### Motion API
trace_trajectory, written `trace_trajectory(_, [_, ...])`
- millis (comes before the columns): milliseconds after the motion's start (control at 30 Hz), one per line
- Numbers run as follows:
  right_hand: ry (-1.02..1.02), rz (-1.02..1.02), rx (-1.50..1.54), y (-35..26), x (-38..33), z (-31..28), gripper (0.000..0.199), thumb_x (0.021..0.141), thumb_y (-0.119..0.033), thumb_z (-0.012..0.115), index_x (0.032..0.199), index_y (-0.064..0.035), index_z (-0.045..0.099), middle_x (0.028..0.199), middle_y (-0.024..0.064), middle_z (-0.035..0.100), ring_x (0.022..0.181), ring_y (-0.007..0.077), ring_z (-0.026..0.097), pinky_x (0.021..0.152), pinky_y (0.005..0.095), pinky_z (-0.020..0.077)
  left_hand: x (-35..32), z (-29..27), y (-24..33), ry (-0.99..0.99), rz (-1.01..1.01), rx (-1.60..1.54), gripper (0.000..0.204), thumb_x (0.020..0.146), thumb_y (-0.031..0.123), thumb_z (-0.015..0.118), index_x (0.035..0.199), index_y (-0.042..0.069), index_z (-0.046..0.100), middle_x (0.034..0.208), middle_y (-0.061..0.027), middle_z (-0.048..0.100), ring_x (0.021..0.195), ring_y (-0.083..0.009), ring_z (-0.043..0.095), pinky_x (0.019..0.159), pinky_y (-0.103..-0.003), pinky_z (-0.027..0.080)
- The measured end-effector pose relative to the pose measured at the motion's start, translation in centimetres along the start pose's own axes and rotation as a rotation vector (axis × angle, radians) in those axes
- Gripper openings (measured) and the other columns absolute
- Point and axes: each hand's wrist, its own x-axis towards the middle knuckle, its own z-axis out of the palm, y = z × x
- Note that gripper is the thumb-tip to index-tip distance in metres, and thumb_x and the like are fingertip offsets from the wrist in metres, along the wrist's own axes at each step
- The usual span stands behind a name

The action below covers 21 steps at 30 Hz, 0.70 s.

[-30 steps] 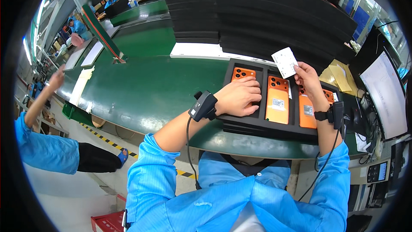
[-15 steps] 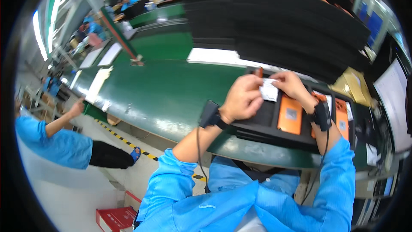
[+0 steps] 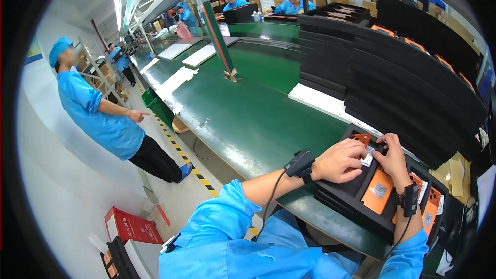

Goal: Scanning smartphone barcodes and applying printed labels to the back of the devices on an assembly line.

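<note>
My left hand is over the left end of a black foam tray, palm down with its fingers curled. The camera end of an orange phone shows just beyond these fingers; whether they grip it is hidden. A white printed slip stands between my two hands. Close to its right edge is my right hand, thumb and forefinger apart. Below that hand an orange phone with a pale label lies in its compartment. Another orange phone lies at the tray's right end, and one more is partly covered by my right forearm.
Tall stacks of black trays rise behind the tray on the green bench. A metal post stands on the bench. A person in blue stands at left, arm outstretched; others sit farther back. A red box is on the floor.
The view has swung left and up, so the bench and hands sit farther right and lower. My right thumb and forefinger, earlier pinching the white slip, are now apart beside it.
</note>
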Motion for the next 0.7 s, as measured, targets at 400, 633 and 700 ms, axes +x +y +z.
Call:
trace_trajectory(400, [0.214, -0.017, 0.006, 0.2, -0.2, -2.2, 0.014, 0.083, -0.010, 0.062, 0.095, -0.0032, 0.062, 0.093, 0.0097, 0.062, 0.084, 0.0261, 0.063, 0.077, 0.0359, 0.0491, -0.7, 1.3, -1.4, 0.008, -0.238, 0.258, 0.035, 0.074, 0.008, 0.064, 0.109, 0.008, 0.064, 0.116, -0.0114, 0.059, 0.116, -0.0313, 0.052, 0.102, -0.042, 0.041])
trace_trajectory(633, [0.346, -0.062, -0.156, 3.1, -11.2, -10.9, 0.020, 0.078, -0.005, 0.064, 0.097, -0.0024, 0.063, 0.101, 0.0137, 0.062, 0.102, 0.0340, 0.058, 0.090, 0.0395, 0.0456, -6.7, 0.7, 0.5, 0.134, -0.872, -0.098, 0.064, 0.082, 0.020, 0.062, 0.141, 0.008, 0.041, 0.122, -0.0225, 0.059, 0.113, -0.0387, 0.057, 0.096, -0.041, 0.047])
trace_trajectory(700, [0.316, 0.187, -0.284, 5.1, -17.2, -14.3, 0.031, 0.080, -0.005, 0.064, 0.110, -0.0013, 0.059, 0.115, 0.0171, 0.059, 0.112, 0.0355, 0.055, 0.097, 0.0401, 0.0421, -8.1, 0.8, 1.4, 0.094, -0.973, -0.132, 0.069, 0.082, 0.025, 0.063, 0.144, 0.008, 0.037, 0.120, -0.0244, 0.060, 0.108, -0.0382, 0.061, 0.093, -0.040, 0.049])
